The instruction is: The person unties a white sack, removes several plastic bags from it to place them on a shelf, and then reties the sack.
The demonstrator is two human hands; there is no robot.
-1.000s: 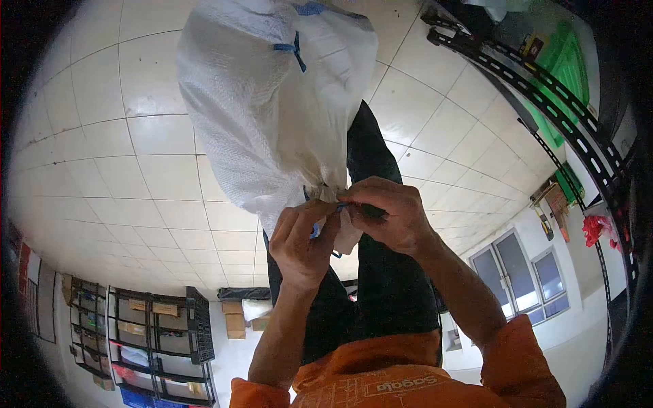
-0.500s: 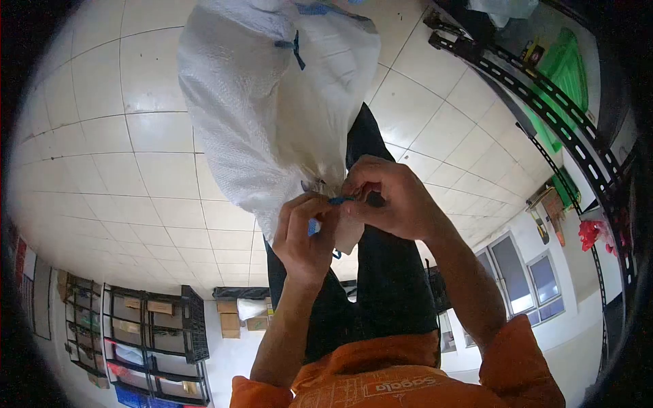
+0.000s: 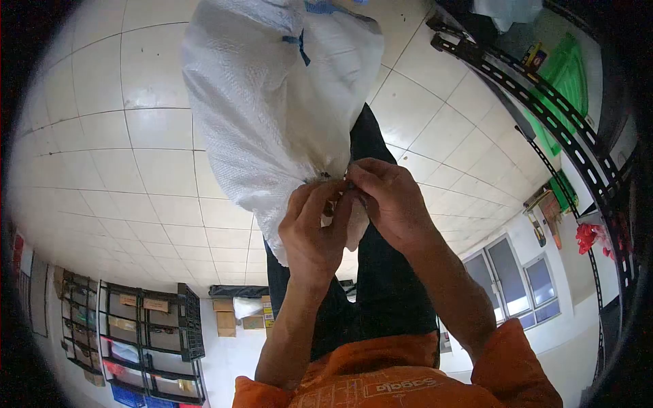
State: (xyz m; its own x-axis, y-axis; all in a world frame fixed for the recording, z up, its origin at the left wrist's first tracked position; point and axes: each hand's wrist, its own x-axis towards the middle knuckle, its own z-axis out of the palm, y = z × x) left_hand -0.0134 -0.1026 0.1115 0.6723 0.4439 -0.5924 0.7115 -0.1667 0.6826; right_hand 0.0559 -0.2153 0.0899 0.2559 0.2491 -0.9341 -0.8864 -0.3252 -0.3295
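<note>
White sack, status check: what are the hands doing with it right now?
Left hand and right hand both pinching the gathered neck of the white sack. Nothing in the way.

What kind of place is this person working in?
Probably a storeroom or small warehouse. A big white woven sack stands on a tiled floor, black crates and cardboard boxes line one wall, and slotted metal shelving rails run along another.

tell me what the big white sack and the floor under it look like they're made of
The white sack looks like woven plastic, probably polypropylene: a fine grid texture, slight sheen and stiff creases where the left hand and right hand pinch its gathered neck. The floor appears to be glazed ceramic tile: glossy off-white squares with dark grout lines and soft reflections.
</note>
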